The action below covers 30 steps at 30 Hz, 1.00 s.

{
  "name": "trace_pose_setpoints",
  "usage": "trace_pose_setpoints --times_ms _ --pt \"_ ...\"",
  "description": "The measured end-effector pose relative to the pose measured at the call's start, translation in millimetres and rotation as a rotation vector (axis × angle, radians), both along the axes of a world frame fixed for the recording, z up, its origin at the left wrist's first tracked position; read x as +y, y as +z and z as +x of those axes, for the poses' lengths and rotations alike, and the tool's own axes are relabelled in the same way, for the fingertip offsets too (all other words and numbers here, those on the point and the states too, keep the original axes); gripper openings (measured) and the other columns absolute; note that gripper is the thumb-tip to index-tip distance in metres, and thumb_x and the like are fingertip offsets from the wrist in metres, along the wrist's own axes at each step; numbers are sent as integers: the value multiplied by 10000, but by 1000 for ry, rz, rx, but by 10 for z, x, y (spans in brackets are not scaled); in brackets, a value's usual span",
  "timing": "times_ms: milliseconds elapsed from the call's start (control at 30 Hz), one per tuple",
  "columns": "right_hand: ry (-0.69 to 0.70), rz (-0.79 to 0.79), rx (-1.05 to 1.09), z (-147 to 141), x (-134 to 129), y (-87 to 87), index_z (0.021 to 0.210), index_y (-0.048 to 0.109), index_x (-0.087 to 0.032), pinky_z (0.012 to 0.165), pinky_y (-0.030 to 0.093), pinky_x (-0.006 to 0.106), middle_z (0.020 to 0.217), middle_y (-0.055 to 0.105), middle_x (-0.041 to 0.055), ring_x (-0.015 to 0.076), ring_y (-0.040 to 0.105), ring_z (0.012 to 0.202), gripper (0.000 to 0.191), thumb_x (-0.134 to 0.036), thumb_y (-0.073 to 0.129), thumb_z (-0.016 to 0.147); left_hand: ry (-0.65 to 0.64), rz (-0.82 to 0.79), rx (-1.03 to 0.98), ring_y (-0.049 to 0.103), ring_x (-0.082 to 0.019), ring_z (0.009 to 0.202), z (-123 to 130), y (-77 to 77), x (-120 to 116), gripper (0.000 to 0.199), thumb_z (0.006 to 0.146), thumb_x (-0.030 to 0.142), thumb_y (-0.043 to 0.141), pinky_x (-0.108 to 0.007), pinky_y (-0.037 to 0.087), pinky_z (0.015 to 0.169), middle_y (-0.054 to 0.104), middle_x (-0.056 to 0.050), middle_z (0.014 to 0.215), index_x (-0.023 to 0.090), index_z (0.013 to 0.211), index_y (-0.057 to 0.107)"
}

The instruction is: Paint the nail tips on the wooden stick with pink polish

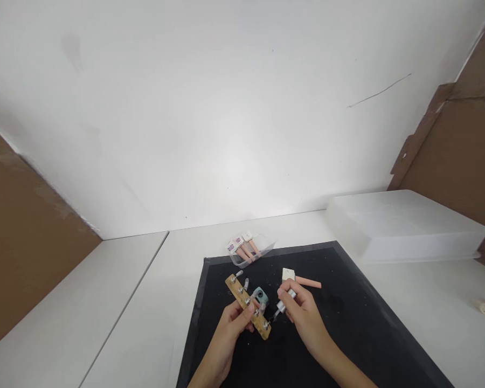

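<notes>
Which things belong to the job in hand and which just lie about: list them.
Seemingly the job:
wooden strip, in the left hand
silver-handled brush, in the right hand
teal bottle, beside the strip
black mat, beneath

Apparently lying about:
pink stick with white head
clear tray of similar sticks
translucent box
cream rings

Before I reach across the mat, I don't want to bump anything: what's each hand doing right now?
Left hand: closed, holding the wooden strip.
Right hand: closed, holding what looks like a silver-handled brush.
</notes>
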State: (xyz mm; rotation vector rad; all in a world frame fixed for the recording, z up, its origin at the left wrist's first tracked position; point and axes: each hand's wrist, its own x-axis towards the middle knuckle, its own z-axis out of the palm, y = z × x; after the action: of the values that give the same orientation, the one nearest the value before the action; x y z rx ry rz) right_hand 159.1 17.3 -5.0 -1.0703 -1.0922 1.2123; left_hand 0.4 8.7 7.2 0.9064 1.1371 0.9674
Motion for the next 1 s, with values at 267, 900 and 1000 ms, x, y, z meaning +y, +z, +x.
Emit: trace_pose_setpoints --times_ms 267,900,1000 --pt "-13 6 -53 -2 7 39 560 422 -198 412 195 220 493 299 -77 87 247 425 296 -372 562 755 -2 12 -28 488 -161 682 -5 -9 -9 370 621 490 698 -289 379 661 610 -38 742 157 782 700" --pt "-94 114 -152 10 -5 4 632 462 -192 441 262 216 548 339 -59 105 306 476 178 -281 549 759 -70 36 -5 461 -167 731 -19 6 9 382 629 491 692 -273 364 647 605 -48 797 158 815 702" --pt "-96 107 -150 12 -10 3 638 467 -192 435 259 213 551 335 -60 103 301 474 169 -276 552 757 -62 38 -8 456 -161 713 -14 7 5 384 625 494 694 -274 365 646 603 -46 789 160 813 704"
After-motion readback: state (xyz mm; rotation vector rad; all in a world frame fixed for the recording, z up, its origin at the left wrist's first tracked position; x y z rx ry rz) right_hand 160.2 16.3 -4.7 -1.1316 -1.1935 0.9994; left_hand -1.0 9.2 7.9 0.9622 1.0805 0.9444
